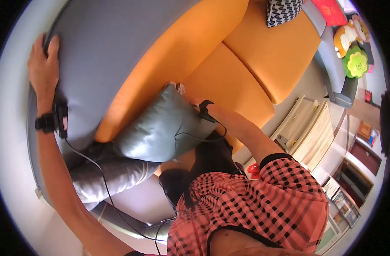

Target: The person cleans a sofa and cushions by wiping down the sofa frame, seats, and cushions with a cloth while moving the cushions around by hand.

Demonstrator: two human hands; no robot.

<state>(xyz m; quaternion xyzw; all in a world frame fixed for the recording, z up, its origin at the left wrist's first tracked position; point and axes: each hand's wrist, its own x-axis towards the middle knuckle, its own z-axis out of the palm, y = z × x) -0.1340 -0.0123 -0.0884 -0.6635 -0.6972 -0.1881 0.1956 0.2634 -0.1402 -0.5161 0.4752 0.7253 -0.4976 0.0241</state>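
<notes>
The grey-green cushion (158,123) stands tilted on the sofa just beside the right hand (193,100), which touches its upper edge; whether those partly hidden fingers grip it, I cannot tell. Well apart from it, the left hand (44,68) rests over the grey backrest's (105,38) edge, thumb spread from fingers. Beyond the right hand lie orange seat cushions (229,79).

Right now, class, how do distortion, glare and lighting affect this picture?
Head view: fisheye distortion, with black corners; head view: glare whitens patches of the shiny grey-green cushion; head view: bright light washes out the upper-right edge beside the red cushion.
</notes>
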